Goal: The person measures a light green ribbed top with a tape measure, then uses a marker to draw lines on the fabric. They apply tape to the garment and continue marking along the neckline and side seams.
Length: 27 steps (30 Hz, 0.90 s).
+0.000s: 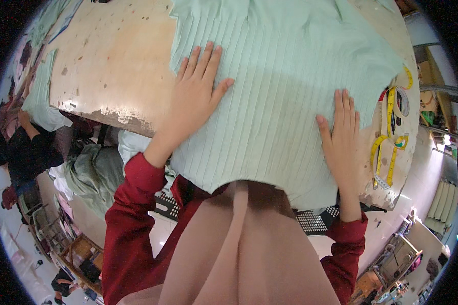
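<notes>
A pale mint garment piece (275, 101) with fine vertical pleats lies spread over the worn wooden table (107, 71), its curved lower edge near my body. My left hand (196, 91) rests flat on its left part, fingers extended and slightly apart. My right hand (341, 137) lies flat on the right part, fingers stretched out. Neither hand grips anything. Right of the cloth are a yellow tape measure (390, 162) and a roll of tape (402, 101).
Pale cloth (38, 99) hangs at the table's left edge, beside a person in dark clothes (30, 147). Grey-green fabric (94, 178) is heaped under that side. Another person (63, 284) is at the lower left. Workshop furniture (397, 254) stands on the floor to the right.
</notes>
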Each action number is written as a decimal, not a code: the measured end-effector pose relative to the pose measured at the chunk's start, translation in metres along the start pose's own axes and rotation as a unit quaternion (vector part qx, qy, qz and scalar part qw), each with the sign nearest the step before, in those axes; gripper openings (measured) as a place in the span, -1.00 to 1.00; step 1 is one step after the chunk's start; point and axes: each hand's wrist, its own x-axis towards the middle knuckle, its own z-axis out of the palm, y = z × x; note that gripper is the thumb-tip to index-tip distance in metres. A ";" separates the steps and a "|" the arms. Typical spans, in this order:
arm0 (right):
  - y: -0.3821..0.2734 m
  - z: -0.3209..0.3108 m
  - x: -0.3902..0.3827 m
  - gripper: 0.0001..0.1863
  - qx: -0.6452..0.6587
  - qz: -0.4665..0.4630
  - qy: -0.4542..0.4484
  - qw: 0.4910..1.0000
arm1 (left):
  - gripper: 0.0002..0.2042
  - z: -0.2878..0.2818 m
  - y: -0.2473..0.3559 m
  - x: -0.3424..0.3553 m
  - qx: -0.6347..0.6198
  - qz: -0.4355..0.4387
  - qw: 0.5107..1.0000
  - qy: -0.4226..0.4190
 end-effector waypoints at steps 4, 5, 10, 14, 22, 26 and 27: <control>0.031 0.017 0.042 -0.31 0.014 -0.045 0.035 0.998 | -0.41 0.013 -0.015 0.039 0.010 0.014 0.999 0.035; 0.035 0.020 0.051 -0.31 0.017 -0.046 0.043 0.998 | -0.42 0.014 -0.014 0.049 0.009 0.018 0.999 0.046; 0.022 0.000 0.053 -0.40 -0.010 -0.048 0.063 0.997 | -0.68 -0.017 0.002 0.055 -0.117 0.091 0.989 -0.026; -0.013 -0.033 0.016 -0.62 0.088 -0.140 -0.015 0.986 | -0.81 -0.048 0.036 -0.001 -0.219 0.147 0.956 -0.126; -0.049 0.014 0.001 -0.72 0.321 -0.249 -0.092 0.909 | -0.81 -0.040 0.058 -0.044 -0.264 0.126 0.952 -0.092; -0.046 0.012 -0.003 -0.74 0.334 -0.248 -0.069 0.907 | -0.78 -0.038 0.056 -0.046 -0.248 0.121 0.956 -0.093; -0.045 0.007 -0.004 -0.75 0.362 -0.214 -0.085 0.903 | -0.77 -0.038 0.057 -0.047 -0.238 0.124 0.959 -0.093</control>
